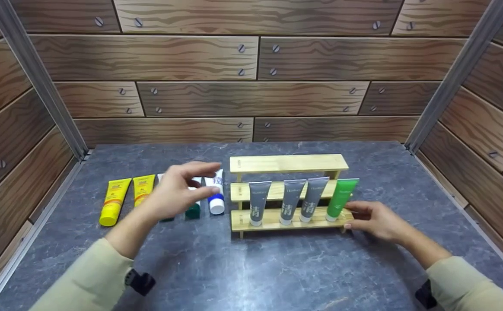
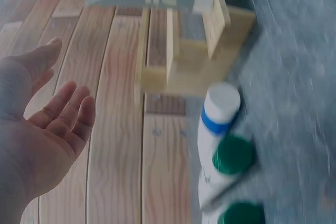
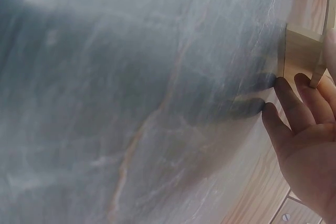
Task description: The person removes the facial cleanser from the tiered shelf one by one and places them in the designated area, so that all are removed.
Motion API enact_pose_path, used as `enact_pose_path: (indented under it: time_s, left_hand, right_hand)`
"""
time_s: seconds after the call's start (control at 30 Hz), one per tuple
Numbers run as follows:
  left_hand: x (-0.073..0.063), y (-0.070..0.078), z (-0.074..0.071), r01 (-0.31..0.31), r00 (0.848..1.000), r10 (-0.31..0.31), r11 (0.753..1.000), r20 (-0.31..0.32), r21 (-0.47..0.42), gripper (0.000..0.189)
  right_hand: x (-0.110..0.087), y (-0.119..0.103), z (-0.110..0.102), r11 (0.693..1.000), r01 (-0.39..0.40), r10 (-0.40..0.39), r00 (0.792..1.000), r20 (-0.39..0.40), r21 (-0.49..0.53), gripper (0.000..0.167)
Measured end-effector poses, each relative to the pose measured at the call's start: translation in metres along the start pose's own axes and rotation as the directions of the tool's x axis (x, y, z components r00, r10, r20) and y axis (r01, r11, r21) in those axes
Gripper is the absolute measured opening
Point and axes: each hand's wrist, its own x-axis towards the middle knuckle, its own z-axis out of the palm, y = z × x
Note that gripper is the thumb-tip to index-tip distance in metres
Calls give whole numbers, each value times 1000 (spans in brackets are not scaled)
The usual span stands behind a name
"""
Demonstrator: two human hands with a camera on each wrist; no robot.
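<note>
A wooden three-step rack [image 1: 288,163] bears three grey tubes [image 1: 291,201] and one green tube [image 1: 342,198] along its lowest step, all cap down. At the rack's right end my right hand [image 1: 379,221] holds the lowest step, thumb in front and fingers along the side. My left hand [image 1: 176,190] is in the air left of the rack, fingers and thumb apart with nothing between them. Beyond it in the head view lies a white tube with a blue band [image 1: 216,198]. Tubes with green caps [image 2: 234,154] lie beside that one, partly hidden by my left hand in the head view.
Two yellow tubes [image 1: 115,203] lie at the left of the row on the grey marbled table [image 1: 243,268]. Wood-patterned walls [image 1: 191,58] enclose the back and both sides, with metal posts [image 1: 454,73] at the corners.
</note>
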Motion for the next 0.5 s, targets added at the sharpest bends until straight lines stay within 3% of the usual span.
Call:
enact_pose_path:
  time_s: [0.3, 0.5]
  left_hand:
    - [8, 12, 39, -109, 993, 112, 986, 24, -123, 50]
    - [10, 10, 56, -112, 992, 119, 984, 49, -137, 48]
  right_hand:
    - [-2, 1, 0, 1000, -10, 10, 1000, -16, -15, 60]
    - [0, 0, 0, 999, -28, 28, 1000, -10, -14, 62]
